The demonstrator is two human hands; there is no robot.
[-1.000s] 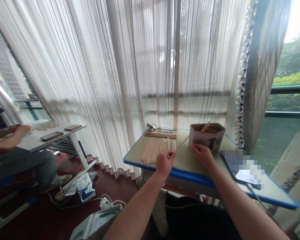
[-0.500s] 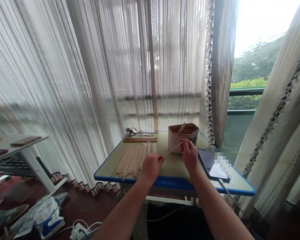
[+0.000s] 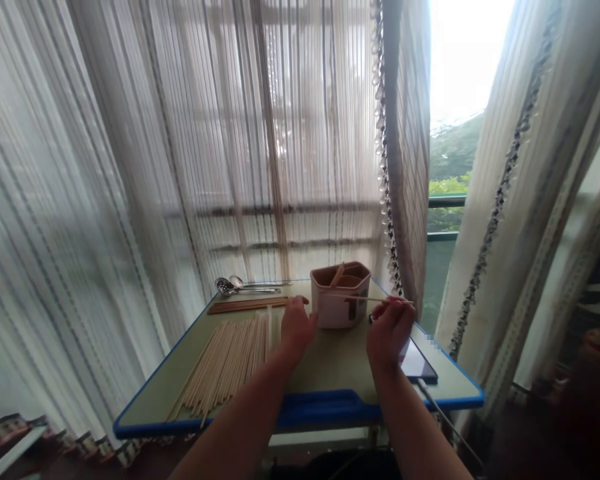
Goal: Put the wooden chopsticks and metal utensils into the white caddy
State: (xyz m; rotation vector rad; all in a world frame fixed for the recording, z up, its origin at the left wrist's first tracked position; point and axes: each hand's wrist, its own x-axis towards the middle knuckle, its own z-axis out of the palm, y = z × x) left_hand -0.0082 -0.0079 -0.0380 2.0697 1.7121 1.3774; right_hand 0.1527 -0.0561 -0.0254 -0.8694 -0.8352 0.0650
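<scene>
My right hand [image 3: 391,328] is closed on one end of a thin wooden chopstick [image 3: 363,299], which points left across the front of the utensil holder. My left hand [image 3: 298,324] is open, its fingers apart, just left of that pale holder [image 3: 330,313]; whether it touches the holder I cannot tell. Inside the holder a few wooden sticks [image 3: 338,275] lean in one compartment. Many light chopsticks [image 3: 225,363] lie side by side left of my left hand, partly covered by my forearm. Behind them are darker chopsticks [image 3: 247,305].
A slotted spoon [image 3: 225,287] and another metal ladle lie at the table's back left. A tablet [image 3: 420,363] with a cable sits right of my right forearm. The table [image 3: 145,407] has a blue edge, and curtains [image 3: 220,167] hang close behind it.
My left hand has let go of the chopstick and moved toward the holder, fingers opening. My right hand keeps the chopstick, now more level and farther right of the holder. The view has shifted.
</scene>
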